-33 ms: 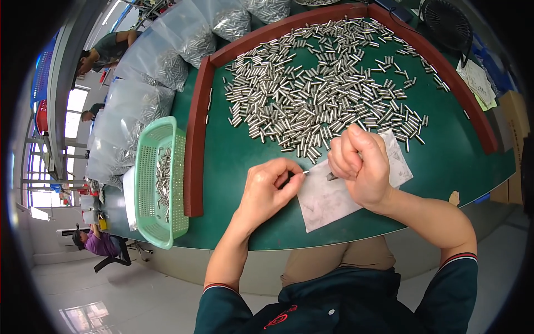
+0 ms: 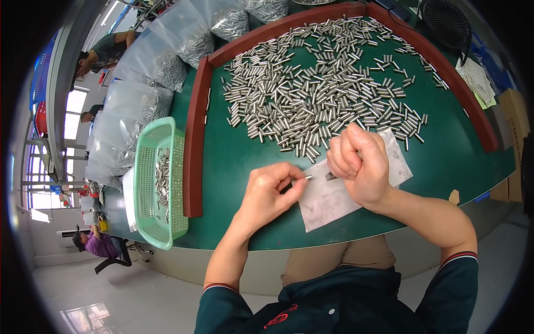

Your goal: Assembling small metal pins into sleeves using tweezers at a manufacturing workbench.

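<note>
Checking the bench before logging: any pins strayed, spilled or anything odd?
Mostly tidy. A few metal pins lie outside the red border strip, on the green mat beside it, apart from the main pile. The paper sheet under the hands looks smudged grey.

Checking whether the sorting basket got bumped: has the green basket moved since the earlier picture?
No. The green basket lies in the same spot beside the red-brown rail, at the table's left edge.
</note>
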Tool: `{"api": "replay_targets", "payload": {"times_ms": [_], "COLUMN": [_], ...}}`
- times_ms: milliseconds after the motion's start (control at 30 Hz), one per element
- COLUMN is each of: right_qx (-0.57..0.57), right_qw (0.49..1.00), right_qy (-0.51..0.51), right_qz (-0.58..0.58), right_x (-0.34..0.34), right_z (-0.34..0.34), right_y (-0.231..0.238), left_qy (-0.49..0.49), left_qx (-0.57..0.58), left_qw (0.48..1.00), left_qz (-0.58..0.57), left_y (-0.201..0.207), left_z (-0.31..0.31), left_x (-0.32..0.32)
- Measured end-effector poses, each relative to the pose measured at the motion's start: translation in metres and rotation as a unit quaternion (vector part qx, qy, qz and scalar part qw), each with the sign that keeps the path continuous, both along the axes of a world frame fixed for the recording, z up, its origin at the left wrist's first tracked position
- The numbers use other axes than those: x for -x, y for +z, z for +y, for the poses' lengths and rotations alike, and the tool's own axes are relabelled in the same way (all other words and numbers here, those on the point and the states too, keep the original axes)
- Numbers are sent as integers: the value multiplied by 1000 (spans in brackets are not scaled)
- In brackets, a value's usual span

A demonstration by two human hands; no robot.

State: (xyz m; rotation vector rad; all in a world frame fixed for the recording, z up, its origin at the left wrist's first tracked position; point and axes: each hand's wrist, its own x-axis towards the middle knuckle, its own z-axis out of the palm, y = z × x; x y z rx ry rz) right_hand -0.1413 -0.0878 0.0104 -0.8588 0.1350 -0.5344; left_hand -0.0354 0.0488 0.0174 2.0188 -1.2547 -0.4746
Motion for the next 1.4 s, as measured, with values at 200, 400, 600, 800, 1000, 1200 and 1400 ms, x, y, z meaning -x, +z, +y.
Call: {"api": "replay_targets", "payload": {"times_ms": [200, 400, 600, 800, 1000, 1200, 1400], "right_qx": [-3, -6, 3, -31, -41, -41, -36], "right_qw": [1000, 1000, 1000, 999, 998, 999, 999], "right_qy": [13, 17, 15, 15, 13, 4, 8], "right_qz": [-12, -18, -22, -35, -36, -34, -31], "right_x": [-1, -2, -4, -1, -3, -2, -4], "right_z": [4, 4, 8, 1, 4, 3, 2], "right_y": [0, -1, 1, -2, 0, -3, -5], "left_qy": [-44, -46, -58, -14, 36, 119, 132], "left_qx": [-20, -30, -8, 247, 271, 255, 89], "left_qw": [999, 999, 998, 748, 684, 718, 985], "left_qz": [-4, -4, -16, 616, 676, 637, 73], "left_y": [-3, -4, -1, -2, -6, -6, -9], "left_z": [-3, -4, -2, 11, 14, 11, 3], "left_x": [9, 9, 7, -31, -40, -40, -29]}}
